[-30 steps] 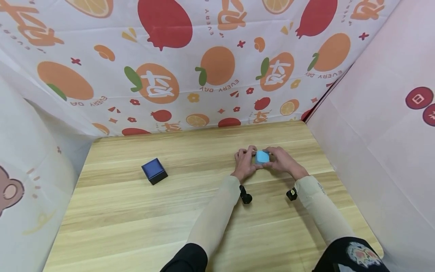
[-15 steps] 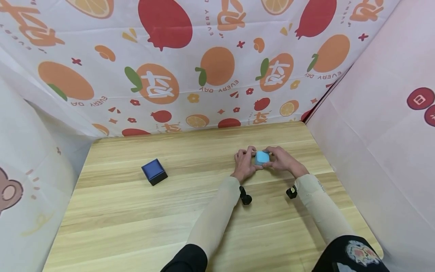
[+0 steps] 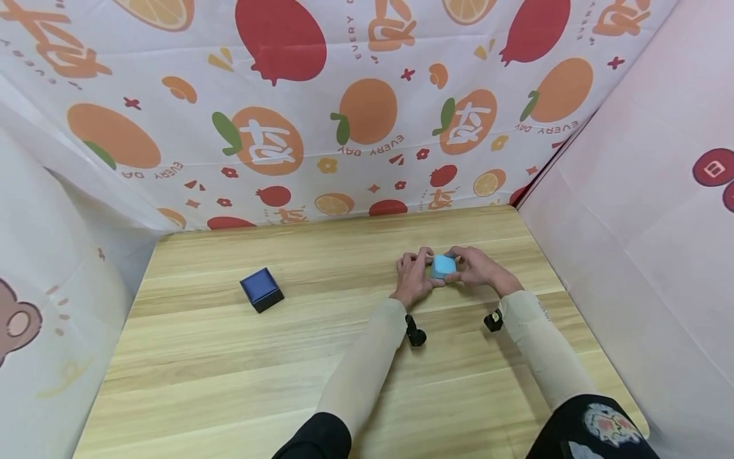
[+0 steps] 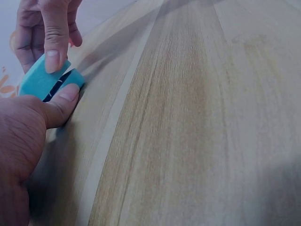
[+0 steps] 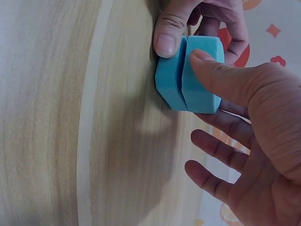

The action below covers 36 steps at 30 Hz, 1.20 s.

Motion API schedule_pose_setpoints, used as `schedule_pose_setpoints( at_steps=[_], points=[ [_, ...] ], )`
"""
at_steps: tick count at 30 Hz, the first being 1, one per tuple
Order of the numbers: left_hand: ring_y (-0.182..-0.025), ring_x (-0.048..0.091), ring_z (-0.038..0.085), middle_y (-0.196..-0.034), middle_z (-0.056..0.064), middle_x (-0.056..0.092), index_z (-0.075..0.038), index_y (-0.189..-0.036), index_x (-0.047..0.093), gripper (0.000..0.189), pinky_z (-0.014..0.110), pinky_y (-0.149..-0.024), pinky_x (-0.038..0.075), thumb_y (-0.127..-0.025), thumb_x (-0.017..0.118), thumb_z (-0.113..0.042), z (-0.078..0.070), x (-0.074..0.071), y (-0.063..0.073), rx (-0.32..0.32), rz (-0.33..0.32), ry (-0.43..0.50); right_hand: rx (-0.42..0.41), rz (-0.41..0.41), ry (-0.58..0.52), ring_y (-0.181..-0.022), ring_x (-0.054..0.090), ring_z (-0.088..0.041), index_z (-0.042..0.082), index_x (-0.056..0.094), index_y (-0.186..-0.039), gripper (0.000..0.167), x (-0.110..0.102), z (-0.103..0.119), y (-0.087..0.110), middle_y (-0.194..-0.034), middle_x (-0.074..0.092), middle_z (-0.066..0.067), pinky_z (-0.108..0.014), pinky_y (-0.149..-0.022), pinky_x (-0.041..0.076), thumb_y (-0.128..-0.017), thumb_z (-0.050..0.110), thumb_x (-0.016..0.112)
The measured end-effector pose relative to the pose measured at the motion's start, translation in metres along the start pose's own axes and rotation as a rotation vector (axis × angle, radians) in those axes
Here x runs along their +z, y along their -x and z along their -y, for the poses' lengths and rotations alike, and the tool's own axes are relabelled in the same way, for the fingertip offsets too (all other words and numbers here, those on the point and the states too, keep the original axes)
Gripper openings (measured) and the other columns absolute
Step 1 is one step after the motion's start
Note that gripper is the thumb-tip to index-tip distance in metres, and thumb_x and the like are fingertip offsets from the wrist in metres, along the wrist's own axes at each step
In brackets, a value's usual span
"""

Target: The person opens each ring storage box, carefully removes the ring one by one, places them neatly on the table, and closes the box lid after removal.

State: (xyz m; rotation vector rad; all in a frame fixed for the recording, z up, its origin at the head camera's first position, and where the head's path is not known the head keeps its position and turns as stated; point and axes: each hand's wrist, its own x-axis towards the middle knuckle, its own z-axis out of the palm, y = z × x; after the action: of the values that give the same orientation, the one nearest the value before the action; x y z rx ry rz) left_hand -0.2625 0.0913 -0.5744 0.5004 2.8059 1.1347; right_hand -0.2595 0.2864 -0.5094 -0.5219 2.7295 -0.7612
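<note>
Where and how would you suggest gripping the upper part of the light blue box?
Probably pinch the upper part by its near and far sides, coming from the right: the near one looks flat, a gap separates it from the lower part, and the left hand occupies the left.

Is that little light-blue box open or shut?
Slightly open: the light-blue box shows a gap between its two parts in both wrist views. Whether anything is inside, I cannot tell.

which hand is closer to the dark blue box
The left. The left hand is off to the right of the dark blue box, apart from it; the right hand is farther right, beyond the light blue box.
</note>
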Motion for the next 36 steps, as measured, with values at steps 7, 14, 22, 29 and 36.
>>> schedule_pose_setpoints(
  at_steps=[7, 14, 22, 29, 36],
  points=[
    [-0.127, 0.043, 0.025, -0.139, 0.000, 0.067, -0.023, -0.128, 0.044, 0.064, 0.045, -0.115, 0.024, -0.081, 0.084, -0.041, 0.000, 0.000, 0.001, 0.001, -0.003, -0.001, -0.004, 0.009, 0.005, -0.109, 0.063, -0.031, 0.009, 0.063, -0.129, 0.049, 0.000, -0.003, -0.003, -0.126, 0.068, -0.015, -0.050, -0.094, 0.051, -0.087, 0.025, 0.082],
    [-0.127, 0.044, 0.025, -0.139, -0.001, 0.067, -0.024, -0.127, 0.044, 0.064, 0.045, -0.115, 0.025, -0.080, 0.085, -0.042, 0.000, 0.000, 0.000, -0.006, -0.008, -0.002, -0.021, 0.008, -0.004, -0.109, 0.063, -0.031, 0.009, 0.065, -0.125, 0.046, -0.003, -0.003, -0.004, -0.123, 0.070, -0.015, -0.050, -0.095, 0.050, -0.086, 0.023, 0.083],
    [-0.123, 0.044, 0.024, -0.141, 0.000, 0.066, -0.022, -0.124, 0.043, 0.064, 0.044, -0.113, 0.025, -0.079, 0.086, -0.041, -0.001, -0.001, 0.000, -0.016, -0.010, -0.001, -0.028, 0.020, -0.018, -0.108, 0.063, -0.029, 0.010, 0.066, -0.124, 0.044, -0.004, -0.005, -0.008, -0.121, 0.071, -0.012, -0.048, -0.094, 0.050, -0.085, 0.024, 0.083],
    [-0.121, 0.045, 0.025, -0.138, 0.002, 0.068, -0.018, -0.121, 0.044, 0.064, 0.045, -0.112, 0.026, -0.079, 0.087, -0.040, -0.003, -0.003, 0.002, -0.001, -0.012, 0.015, -0.010, 0.041, -0.032, -0.110, 0.063, -0.030, 0.010, 0.066, -0.123, 0.044, -0.008, -0.005, -0.008, -0.121, 0.071, -0.011, -0.049, -0.095, 0.049, -0.085, 0.024, 0.083],
    [-0.120, 0.046, 0.025, -0.135, 0.005, 0.070, -0.017, -0.119, 0.046, 0.063, 0.046, -0.111, 0.027, -0.078, 0.087, -0.040, -0.004, -0.004, 0.003, 0.011, -0.027, 0.009, 0.005, 0.052, -0.025, -0.109, 0.062, -0.029, 0.011, 0.066, -0.123, 0.043, -0.009, -0.007, -0.011, -0.121, 0.070, -0.011, -0.047, -0.093, 0.050, -0.086, 0.025, 0.083]
  ],
)
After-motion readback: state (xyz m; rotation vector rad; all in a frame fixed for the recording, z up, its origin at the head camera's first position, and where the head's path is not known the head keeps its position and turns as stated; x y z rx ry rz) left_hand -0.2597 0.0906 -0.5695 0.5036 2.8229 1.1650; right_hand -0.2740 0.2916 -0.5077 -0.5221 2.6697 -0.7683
